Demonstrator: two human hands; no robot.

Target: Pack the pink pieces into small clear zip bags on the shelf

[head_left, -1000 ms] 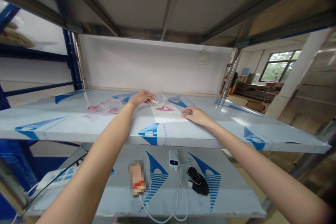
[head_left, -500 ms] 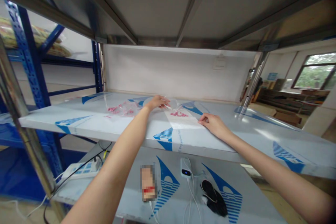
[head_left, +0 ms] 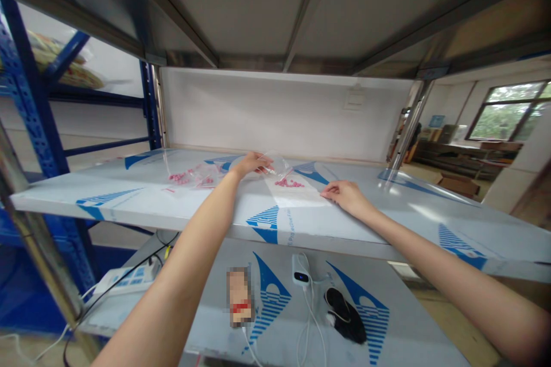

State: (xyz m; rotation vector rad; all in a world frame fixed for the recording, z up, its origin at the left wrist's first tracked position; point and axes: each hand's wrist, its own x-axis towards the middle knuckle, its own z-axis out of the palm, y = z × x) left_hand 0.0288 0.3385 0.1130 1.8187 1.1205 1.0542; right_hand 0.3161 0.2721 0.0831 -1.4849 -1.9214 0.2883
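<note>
1. While both arms are extended over the film-covered shelf (head_left: 148, 202), a small group of pink pieces (head_left: 289, 183) is found on a white sheet (head_left: 297, 199) between the hands. By judgement, the sheet is laid there so that the pieces are kept together.
2. A clear plastic bag (head_left: 280, 167) is held by its near edge in the left hand (head_left: 257, 164), beyond the pieces. The fingers are partly curled, with only a small gap left; the edge appears to be raised so that the film is kept spread. Whether any pieces are inside cannot be told.
3. The right hand (head_left: 338, 192) is set at the sheet's right edge, thumb and fingertips drawn together. Whether paper is pinched cannot be confirmed; the position is judged suited to steadying the sheet.
4. To the left, further pink pieces (head_left: 183, 176) are noted beside a crumpled clear bag (head_left: 208, 172).
5. On the lower shelf (head_left: 202, 321), a power bank (head_left: 301, 270) and a black pouch (head_left: 345, 315) are observed, well apart from the hands.
</note>
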